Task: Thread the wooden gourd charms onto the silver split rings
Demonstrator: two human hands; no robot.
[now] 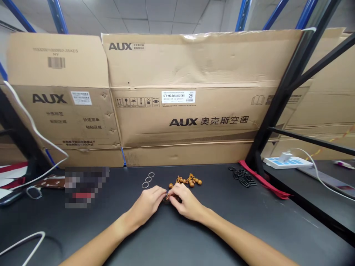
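Observation:
My left hand [146, 205] and my right hand [187, 202] meet above the black table, fingertips pinched close together. Between them is a small brown beaded pendant [166, 198], mostly covered by the fingers. My right fingers are closed on it. The left thumb and forefinger are also pressed together at its side, but what they grip is hidden. Just beyond my right hand lies a pile of golden-brown wooden bead pendants [192, 181]. Three silver metal rings [148, 180] lie in a slanting row beyond my left hand.
Several black oval clips [244, 177] lie at the right, beside a red strap [263, 181]. At the left are a blurred-out item [83, 184], glasses [34, 192] and a white cable [36, 129]. Cardboard [188, 81] stands behind; a black metal frame [280, 96] rises at the right.

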